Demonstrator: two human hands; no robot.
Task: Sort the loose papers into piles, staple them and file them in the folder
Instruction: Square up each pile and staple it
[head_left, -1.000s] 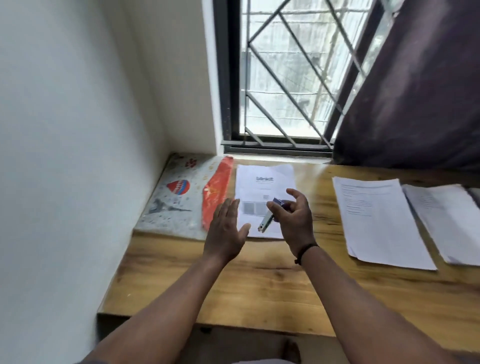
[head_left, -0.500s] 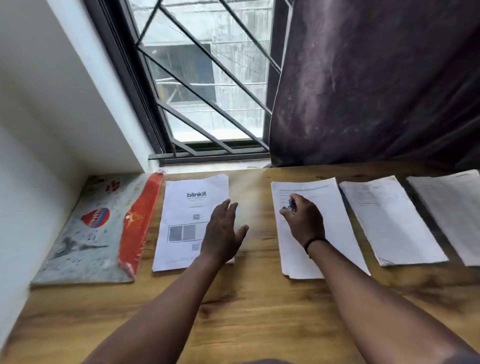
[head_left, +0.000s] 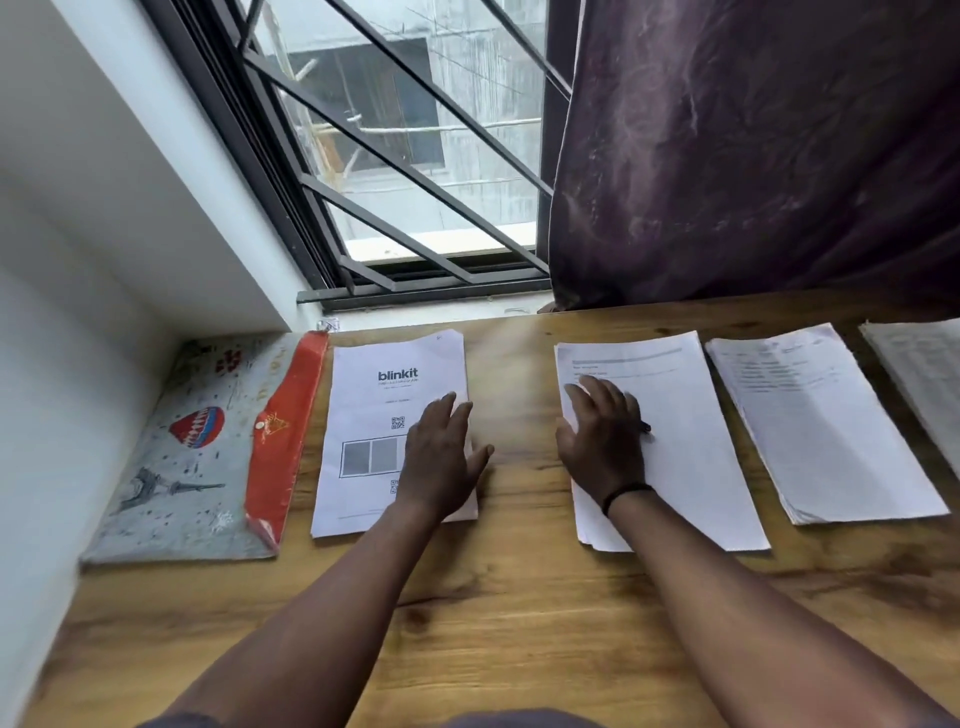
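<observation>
At the far left, against the wall, the folder (head_left: 182, 452) lies flat on the table (head_left: 493, 613) with its red flap (head_left: 283, 436) shut and turned toward the papers. Just beside it is the blinkit pile (head_left: 382, 405); my left hand (head_left: 441, 457) rests flat on its right half, fingers (head_left: 441, 410) straight and spread, gripping nothing. A bare strip of wood separates this pile from the next one (head_left: 691, 441), where my right hand (head_left: 600, 436) lies near the left edge. Something dark pokes out past the knuckles on the right, perhaps the stapler (head_left: 644, 427), but it is mostly hidden and I cannot tell whether these fingers grasp it or simply lie over it. Further right sit a third pile (head_left: 821, 426) and, cut off by the frame, a fourth pile (head_left: 919, 374).

The sorting looks done, so stapling comes next, I judge. To do it well I would square each stack first, tapping the edges flush, since the sheets of the second pile fan out at the near corner, then press one hand flat while stapling a top corner.

The piles lie close side by side, so lifting straight up is safer than sliding. There is open wood in front of the piles, toward me. The wall hems in the folder on the left.
</observation>
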